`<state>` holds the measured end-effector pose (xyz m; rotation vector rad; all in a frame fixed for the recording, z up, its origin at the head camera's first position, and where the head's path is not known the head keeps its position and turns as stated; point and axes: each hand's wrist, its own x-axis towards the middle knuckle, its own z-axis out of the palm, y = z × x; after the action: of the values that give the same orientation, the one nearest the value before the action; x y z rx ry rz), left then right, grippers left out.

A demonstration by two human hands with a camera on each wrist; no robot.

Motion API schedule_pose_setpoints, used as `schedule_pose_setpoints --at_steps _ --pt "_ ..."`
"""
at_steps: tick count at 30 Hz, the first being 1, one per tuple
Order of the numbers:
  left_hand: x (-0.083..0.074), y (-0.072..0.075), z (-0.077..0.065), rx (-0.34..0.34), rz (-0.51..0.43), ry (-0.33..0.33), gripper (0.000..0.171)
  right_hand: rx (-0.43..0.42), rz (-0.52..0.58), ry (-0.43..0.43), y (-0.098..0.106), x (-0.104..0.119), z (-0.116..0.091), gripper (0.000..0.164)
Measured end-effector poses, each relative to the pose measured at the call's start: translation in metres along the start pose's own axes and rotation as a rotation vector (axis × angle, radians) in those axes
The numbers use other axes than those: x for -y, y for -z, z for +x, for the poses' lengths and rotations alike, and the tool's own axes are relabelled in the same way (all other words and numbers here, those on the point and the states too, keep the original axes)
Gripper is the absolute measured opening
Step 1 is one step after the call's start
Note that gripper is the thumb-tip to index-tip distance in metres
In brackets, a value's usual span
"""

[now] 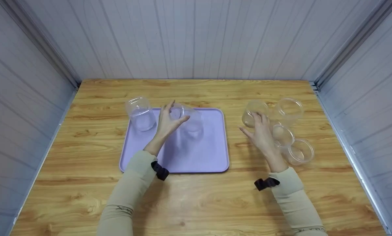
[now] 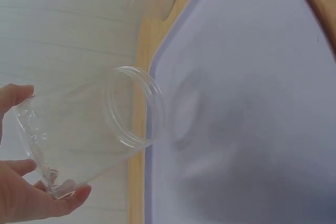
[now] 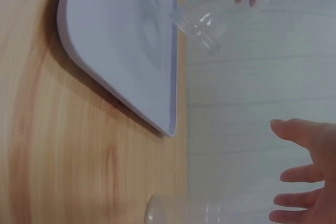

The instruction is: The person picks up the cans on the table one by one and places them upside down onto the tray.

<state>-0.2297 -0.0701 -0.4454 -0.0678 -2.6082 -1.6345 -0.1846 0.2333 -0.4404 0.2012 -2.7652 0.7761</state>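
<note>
My left hand grips a clear plastic jar round its base end, above the lilac tray. In the left wrist view that jar is tilted, its round ribbed mouth facing down toward the tray. Another clear jar stands at the tray's far left corner. On the right, my right hand hovers by a clear jar, overlapping it in the head view. The right wrist view shows its fingers spread apart, with nothing held.
Several more clear jars, such as one at the back and one nearest the front, stand close together right of the right hand. Pale panel walls enclose the wooden table at the back and both sides.
</note>
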Motion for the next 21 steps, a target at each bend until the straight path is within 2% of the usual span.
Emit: schedule_pose_setpoints --at_steps 5,11,14,21 --pt "-0.003 0.003 0.007 0.013 0.112 -0.026 0.082 0.016 -0.033 -0.045 0.008 -0.005 -0.003 0.066" --pt "-0.005 0.005 0.011 0.035 0.183 -0.082 0.084 -0.02 -0.071 -0.064 0.012 -0.012 -0.006 0.065" --pt "-0.005 0.006 0.013 0.045 0.222 -0.106 0.084 -0.011 -0.085 -0.076 0.014 -0.015 -0.007 0.066" --pt "-0.003 0.009 0.02 0.095 0.305 -0.101 0.086 0.038 -0.077 -0.079 0.02 -0.028 -0.011 0.07"
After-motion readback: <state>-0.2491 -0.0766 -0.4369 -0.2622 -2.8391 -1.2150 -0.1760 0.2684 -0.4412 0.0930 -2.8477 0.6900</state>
